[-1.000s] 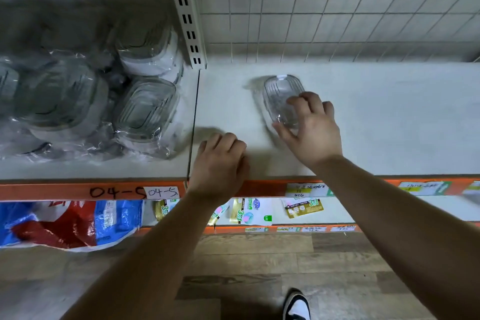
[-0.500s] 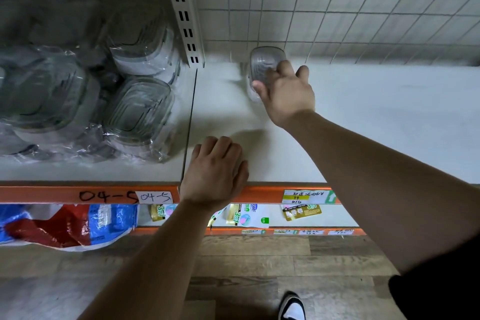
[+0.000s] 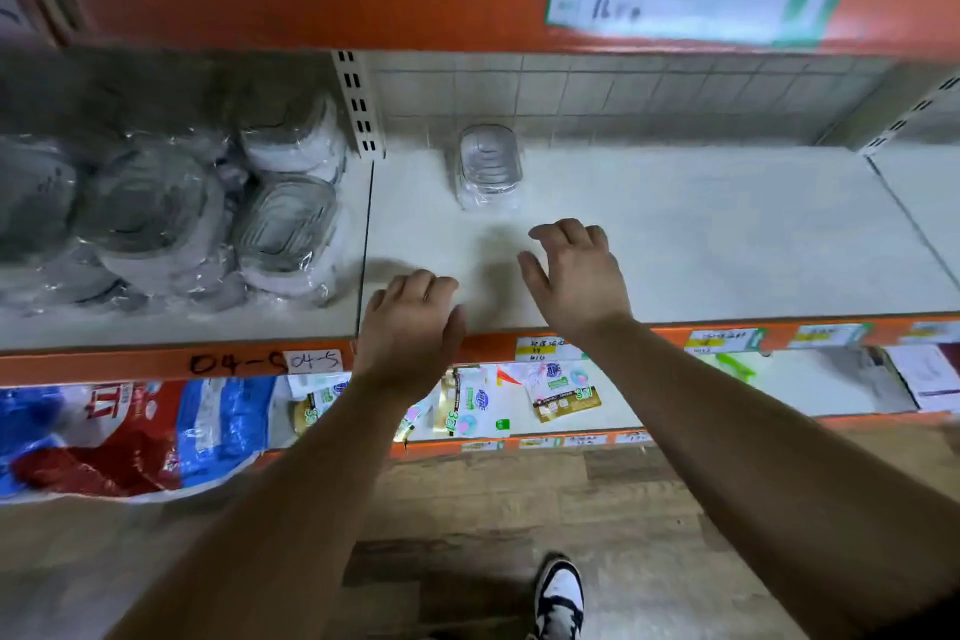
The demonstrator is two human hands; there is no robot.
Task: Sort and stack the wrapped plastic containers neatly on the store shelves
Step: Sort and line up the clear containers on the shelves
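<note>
A small clear wrapped container stands alone at the back of the white shelf, near the tiled wall. My right hand hovers over the shelf in front of it, fingers loosely spread, holding nothing. My left hand rests on the shelf's front edge with its fingers bent over the rim. On the left shelf section lies a heap of larger wrapped containers, their plastic film crumpled around them.
A slotted upright post divides the two shelf sections. The orange front rail carries price labels. Below, a lower shelf holds small packets and a red-and-blue bag. My shoe stands on the wooden floor.
My right hand has let go of the small container at the back of the shelf and drawn back toward me. The view has tilted up. My left hand stays on the edge.
</note>
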